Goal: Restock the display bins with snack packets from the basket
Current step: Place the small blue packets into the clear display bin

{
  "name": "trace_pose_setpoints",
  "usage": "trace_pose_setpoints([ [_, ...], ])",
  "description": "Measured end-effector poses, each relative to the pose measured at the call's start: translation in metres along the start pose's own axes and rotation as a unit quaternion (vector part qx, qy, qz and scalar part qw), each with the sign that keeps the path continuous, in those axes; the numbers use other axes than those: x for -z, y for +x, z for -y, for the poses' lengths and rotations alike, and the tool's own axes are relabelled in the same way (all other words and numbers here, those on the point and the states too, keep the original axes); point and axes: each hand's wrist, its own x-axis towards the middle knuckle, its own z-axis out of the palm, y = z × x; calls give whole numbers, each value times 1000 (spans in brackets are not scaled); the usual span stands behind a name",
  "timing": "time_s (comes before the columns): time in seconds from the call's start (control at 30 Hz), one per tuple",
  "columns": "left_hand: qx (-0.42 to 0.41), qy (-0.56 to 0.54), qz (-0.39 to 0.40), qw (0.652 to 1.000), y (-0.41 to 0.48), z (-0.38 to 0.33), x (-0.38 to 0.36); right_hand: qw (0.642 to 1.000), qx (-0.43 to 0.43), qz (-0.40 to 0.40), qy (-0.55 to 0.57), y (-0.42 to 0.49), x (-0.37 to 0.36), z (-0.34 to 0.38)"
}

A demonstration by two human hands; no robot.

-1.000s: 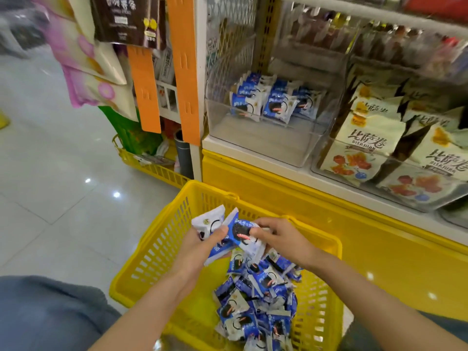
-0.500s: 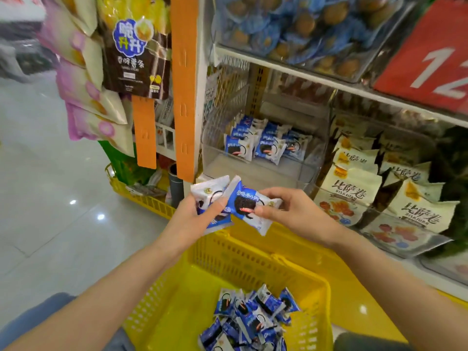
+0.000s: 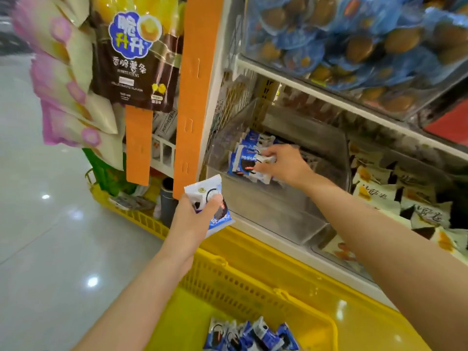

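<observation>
My right hand [image 3: 283,165] is inside the clear display bin [image 3: 268,209] on the shelf, pinching a blue-and-white snack packet [image 3: 244,164] against the row of like packets [image 3: 250,139] standing at the bin's back left. In front of the bin's left corner, my left hand [image 3: 193,221] grips a small bunch of the same packets [image 3: 210,198]. Below me stands the yellow basket [image 3: 253,282], with several more packets [image 3: 250,336] lying in its bottom.
An orange hanging strip [image 3: 196,92] with a brown snack bag [image 3: 136,57] hangs left of the bin. A neighbouring bin holds white and orange packets [image 3: 395,198]. The upper shelf carries blue-wrapped snacks [image 3: 354,41]. A second yellow basket [image 3: 136,214] sits on the tiled floor [image 3: 50,236].
My right hand has taken one packet away from my left hand and reached into the clear bin with it. My left hand has stayed in front of the bin, still holding its packets.
</observation>
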Motion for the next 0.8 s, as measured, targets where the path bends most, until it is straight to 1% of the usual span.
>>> trace_pose_setpoints([
  [0.07,3,-4,-2,1000,4,-2,1,998,3,54,-29,12,-16,-1],
  [0.13,4,-4,-9,1000,8,-4,3,995,3,87,-41,19,-29,-4],
  [0.17,5,-2,-14,1000,10,-4,5,995,2,90,-42,22,-33,-5],
  [0.3,11,-12,-25,1000,16,-6,8,997,6,55,-51,33,-37,-8],
  [0.47,8,-17,-25,999,19,-7,6,997,7,49,-57,36,-42,-4],
  [0.53,27,-25,-21,999,20,-8,4,996,1,60,-63,37,-41,-4],
  [0.63,85,-60,-14,994,24,-9,4,995,-29,77,-62,33,-39,-1],
  [0.67,103,-68,-16,992,24,-9,5,996,-36,64,-59,28,-37,1],
  [0.7,115,-68,-18,991,25,-9,6,998,-32,33,-48,22,-34,6],
  [0.77,116,-58,-17,991,24,-9,8,998,-4,-60,21,0,-26,17],
  [0.8,108,-48,-13,993,22,-10,9,993,7,-94,65,-13,-22,25],
])
